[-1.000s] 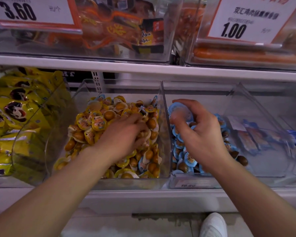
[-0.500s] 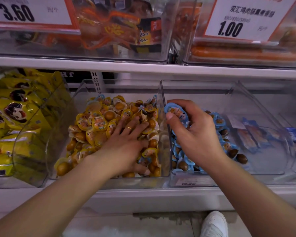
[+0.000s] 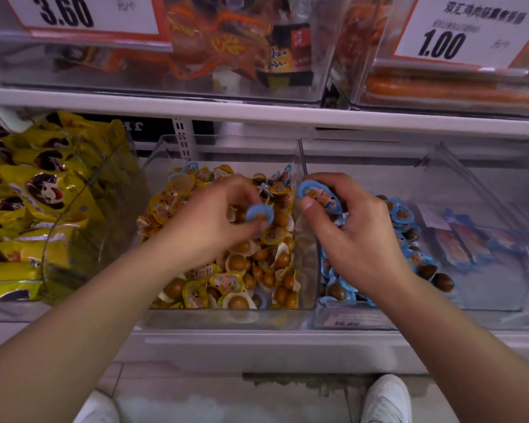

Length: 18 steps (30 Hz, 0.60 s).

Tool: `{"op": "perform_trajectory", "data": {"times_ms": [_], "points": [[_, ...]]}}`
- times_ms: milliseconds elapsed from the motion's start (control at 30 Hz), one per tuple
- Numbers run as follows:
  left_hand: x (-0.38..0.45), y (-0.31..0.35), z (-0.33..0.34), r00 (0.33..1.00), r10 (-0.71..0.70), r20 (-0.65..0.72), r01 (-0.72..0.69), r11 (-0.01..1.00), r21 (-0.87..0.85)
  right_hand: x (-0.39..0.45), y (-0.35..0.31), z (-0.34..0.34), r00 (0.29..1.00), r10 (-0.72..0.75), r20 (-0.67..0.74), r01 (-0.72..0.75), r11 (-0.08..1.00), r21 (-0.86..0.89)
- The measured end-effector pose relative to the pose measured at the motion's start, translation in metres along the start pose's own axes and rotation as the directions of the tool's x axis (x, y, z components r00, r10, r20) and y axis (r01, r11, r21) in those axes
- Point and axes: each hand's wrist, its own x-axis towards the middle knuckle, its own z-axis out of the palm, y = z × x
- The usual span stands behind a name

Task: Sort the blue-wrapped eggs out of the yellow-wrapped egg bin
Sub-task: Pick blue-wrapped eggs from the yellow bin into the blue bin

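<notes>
A clear bin [image 3: 226,317] on the lower shelf is heaped with yellow-wrapped eggs [image 3: 235,280]. My left hand [image 3: 208,224] hovers over this heap and pinches one blue-wrapped egg [image 3: 258,212] between thumb and fingers. More blue-wrapped eggs [image 3: 283,175] lie at the bin's back right corner. To the right, another clear bin [image 3: 364,320] holds blue-wrapped eggs [image 3: 406,216]. My right hand [image 3: 358,236] is above that bin, just beyond the divider, gripping several blue-wrapped eggs [image 3: 318,195].
Yellow snack bags [image 3: 34,203] fill the bin on the left. Blue flat packets [image 3: 471,242] lie in the bin on the right. A shelf edge [image 3: 257,116] with bins and price cards hangs close overhead. My white shoes [image 3: 385,398] are on the floor below.
My left hand went from lying flat on the yellow heap to lifting a blue-wrapped egg in a pinch. My right hand has kept its blue eggs and stayed by the divider.
</notes>
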Motion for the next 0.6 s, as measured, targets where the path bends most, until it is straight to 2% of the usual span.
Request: {"op": "perform_trajectory", "data": {"times_ms": [33, 67, 100, 133, 167, 200, 233, 267, 300, 367, 433, 467, 500, 533, 567, 600], "points": [[-0.003, 0.009, -0.007, 0.998, -0.010, -0.070, -0.002, 0.985, -0.174, 0.000, -0.004, 0.001, 1.000, 0.003, 0.005, -0.003, 1.000, 0.005], [-0.008, 0.019, -0.012, 0.991, 0.009, -0.136, -0.046, 0.962, -0.268, 0.000, -0.009, 0.003, 1.000, 0.027, 0.012, -0.027, 0.999, 0.038], [-0.014, 0.030, -0.014, 0.980, 0.051, -0.192, -0.106, 0.951, -0.290, 0.001, -0.015, 0.006, 0.995, 0.091, 0.039, -0.096, 0.987, 0.131], [-0.020, 0.040, -0.013, 0.968, 0.101, -0.231, -0.163, 0.949, -0.270, 0.001, -0.022, 0.007, 0.977, 0.180, 0.113, -0.206, 0.932, 0.297], [-0.025, 0.047, -0.010, 0.955, 0.143, -0.260, -0.207, 0.949, -0.239, 0.002, -0.030, 0.008, 0.935, 0.243, 0.257, -0.344, 0.797, 0.496], [-0.029, 0.051, -0.007, 0.946, 0.167, -0.277, -0.229, 0.951, -0.210, 0.003, -0.037, 0.007, 0.870, 0.230, 0.436, -0.479, 0.598, 0.642], [-0.031, 0.052, -0.004, 0.942, 0.174, -0.286, -0.232, 0.955, -0.184, 0.002, -0.043, 0.007, 0.806, 0.160, 0.570, -0.576, 0.430, 0.695], [-0.033, 0.052, -0.001, 0.943, 0.169, -0.288, -0.221, 0.962, -0.160, 0.000, -0.047, 0.007, 0.766, 0.099, 0.635, -0.623, 0.361, 0.694], [-0.032, 0.049, 0.001, 0.941, 0.177, -0.289, -0.220, 0.968, -0.122, -0.003, -0.049, 0.007, 0.756, 0.086, 0.649, -0.625, 0.390, 0.676], [-0.030, 0.042, 0.001, 0.926, 0.226, -0.303, -0.240, 0.971, -0.009, -0.006, -0.049, 0.008, 0.807, 0.176, 0.564, -0.553, 0.563, 0.615], [-0.028, 0.032, 0.001, 0.950, 0.162, -0.268, -0.178, 0.983, -0.038, -0.006, -0.044, 0.002, 0.860, 0.235, 0.453, -0.488, 0.638, 0.596], [-0.028, 0.026, 0.002, 0.979, 0.094, -0.182, -0.119, 0.984, -0.133, -0.003, -0.041, -0.004, 0.888, 0.244, 0.390, -0.446, 0.667, 0.597], [-0.028, 0.019, 0.004, 0.998, 0.039, -0.039, -0.046, 0.979, -0.197, 0.000, -0.037, -0.011, 0.918, 0.255, 0.303, -0.389, 0.719, 0.576], [-0.027, 0.012, 0.009, 0.990, 0.007, 0.142, 0.019, 0.985, -0.174, 0.004, -0.031, -0.019, 0.940, 0.267, 0.211, -0.340, 0.772, 0.537], [-0.024, 0.007, 0.014, 0.939, -0.015, 0.343, 0.038, 0.997, -0.060, 0.007, -0.025, -0.027, 0.949, 0.282, 0.139, -0.313, 0.806, 0.503], [-0.020, 0.005, 0.022, 0.851, -0.034, 0.525, -0.009, 0.997, 0.080, 0.009, -0.019, -0.031, 0.947, 0.302, 0.105, -0.314, 0.816, 0.486]]}}
